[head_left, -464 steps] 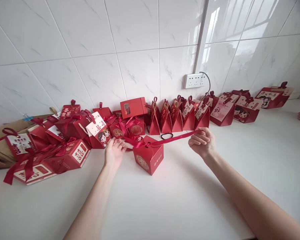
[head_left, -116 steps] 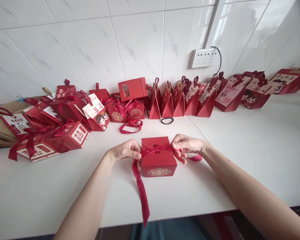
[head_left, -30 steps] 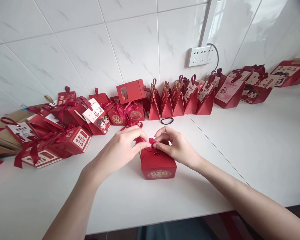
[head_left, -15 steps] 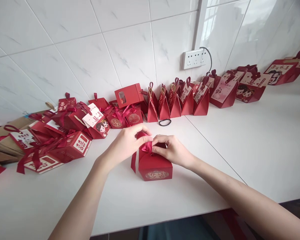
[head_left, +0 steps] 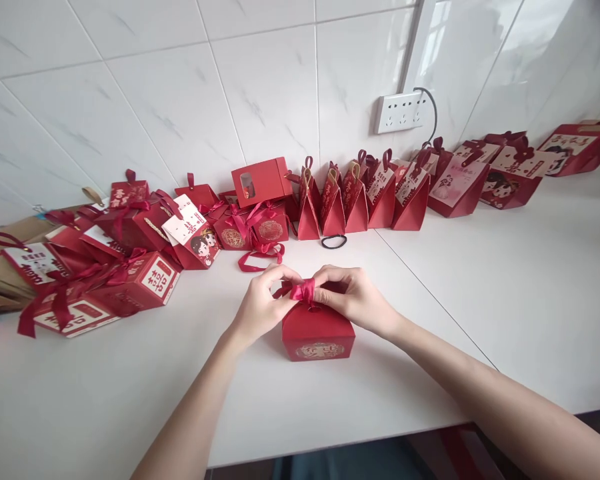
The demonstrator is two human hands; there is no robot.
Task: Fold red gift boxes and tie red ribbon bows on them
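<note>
A small red gift box (head_left: 319,333) with a gold round emblem on its front stands upright on the white table, near its front edge. At its top is a shiny red ribbon (head_left: 303,291), gathered into a knot or bow. My left hand (head_left: 270,300) pinches the ribbon from the left, and my right hand (head_left: 353,300) pinches it from the right. Fingertips cover part of the ribbon and the box's top, so the far side is hidden. Behind my left hand a loop of red ribbon (head_left: 263,257) lies on the table.
A row of red triangular gift boxes (head_left: 331,210) lines the tiled wall. More red boxes with ribbons (head_left: 135,287) are heaped at the left. A black hair-tie-like ring (head_left: 334,241) lies behind the box. A white power socket (head_left: 401,112) is on the wall.
Both hands have drawn the ribbon tighter at the box's top. The ribbon end that hung at the box's left is gone from there; a ribbon loop now shows behind. The view has shifted slightly.
</note>
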